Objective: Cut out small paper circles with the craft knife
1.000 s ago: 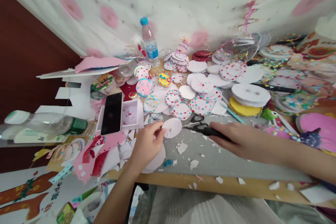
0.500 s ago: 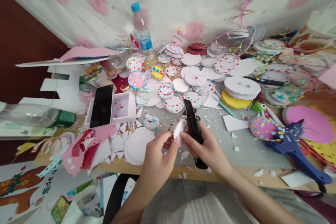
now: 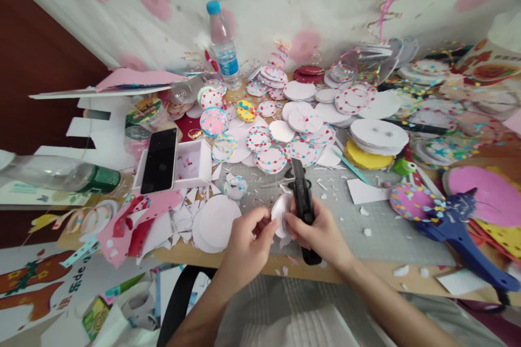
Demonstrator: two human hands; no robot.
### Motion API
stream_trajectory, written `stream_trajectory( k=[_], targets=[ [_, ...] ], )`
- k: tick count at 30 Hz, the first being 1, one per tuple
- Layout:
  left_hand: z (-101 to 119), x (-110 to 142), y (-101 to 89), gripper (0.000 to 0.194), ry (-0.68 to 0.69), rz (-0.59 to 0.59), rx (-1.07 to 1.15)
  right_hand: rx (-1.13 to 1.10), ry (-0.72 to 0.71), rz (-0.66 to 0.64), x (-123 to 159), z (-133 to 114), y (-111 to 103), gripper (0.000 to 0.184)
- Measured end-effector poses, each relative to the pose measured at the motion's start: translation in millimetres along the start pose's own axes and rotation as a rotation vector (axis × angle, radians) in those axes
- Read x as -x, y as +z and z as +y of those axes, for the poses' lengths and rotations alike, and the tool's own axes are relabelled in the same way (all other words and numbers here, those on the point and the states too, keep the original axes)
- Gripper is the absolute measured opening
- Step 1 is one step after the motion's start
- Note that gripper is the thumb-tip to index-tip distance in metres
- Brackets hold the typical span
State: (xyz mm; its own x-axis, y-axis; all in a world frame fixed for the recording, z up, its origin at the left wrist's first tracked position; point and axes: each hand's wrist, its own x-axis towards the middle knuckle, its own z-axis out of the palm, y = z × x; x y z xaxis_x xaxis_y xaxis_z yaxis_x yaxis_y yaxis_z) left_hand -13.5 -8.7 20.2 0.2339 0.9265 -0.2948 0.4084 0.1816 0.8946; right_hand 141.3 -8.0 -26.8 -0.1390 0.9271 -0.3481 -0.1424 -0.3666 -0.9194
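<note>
A small white paper disc (image 3: 281, 216) is tilted up between my two hands above the grey mat (image 3: 391, 227). My left hand (image 3: 250, 241) is closed, with thumb and fingertips pinching the disc's left edge. What looks like a black stapler (image 3: 302, 190) is in my right hand (image 3: 321, 233), whose thumb crosses over it and meets the disc's right edge. The fingers beneath the stapler are partly hidden. Just beyond lies a pair of scissors (image 3: 280, 181), partly covered by the stapler. To the left of my left hand are larger white paper circles (image 3: 220, 222).
Many dotted paper discs (image 3: 271, 160) are piled at the back, near a water bottle (image 3: 226, 57). A phone (image 3: 159, 160) rests on a white box (image 3: 195, 165) at the left. On the right lies a blue glue gun (image 3: 459, 227). Paper scraps litter the mat.
The disc has turned, showing more of its face, and my left fingers have shifted to its left edge. The stapler has tipped slightly, revealing more of the scissors. The view has shifted slightly.
</note>
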Motion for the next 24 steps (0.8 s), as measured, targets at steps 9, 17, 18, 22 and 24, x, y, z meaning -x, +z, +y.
stream_trajectory(
  k=[9, 17, 18, 22, 24],
  targets=[
    [-2, -9, -20.3, 0.017, 0.152, 0.246, -0.326, 0.046, 0.032, -0.096, 11, -3, -13, 0.027],
    [15, 5, -21.1, 0.027, 0.032, 0.171, 0.168, 0.089, -0.001, 0.074, 32, -13, -19, 0.033],
    [17, 8, -19.4, 0.027, 0.023, 0.133, 0.207, 0.032, 0.009, 0.074, 31, -15, -15, 0.033],
    [20, 16, -17.0, 0.028, 0.139, 0.131, 0.030, -0.266, 0.097, 0.048, 27, -23, -5, 0.034],
    [17, 17, -18.2, 0.033, 0.278, 0.232, -0.158, -0.342, 0.135, 0.059, 26, -27, -5, 0.037]
  ],
)
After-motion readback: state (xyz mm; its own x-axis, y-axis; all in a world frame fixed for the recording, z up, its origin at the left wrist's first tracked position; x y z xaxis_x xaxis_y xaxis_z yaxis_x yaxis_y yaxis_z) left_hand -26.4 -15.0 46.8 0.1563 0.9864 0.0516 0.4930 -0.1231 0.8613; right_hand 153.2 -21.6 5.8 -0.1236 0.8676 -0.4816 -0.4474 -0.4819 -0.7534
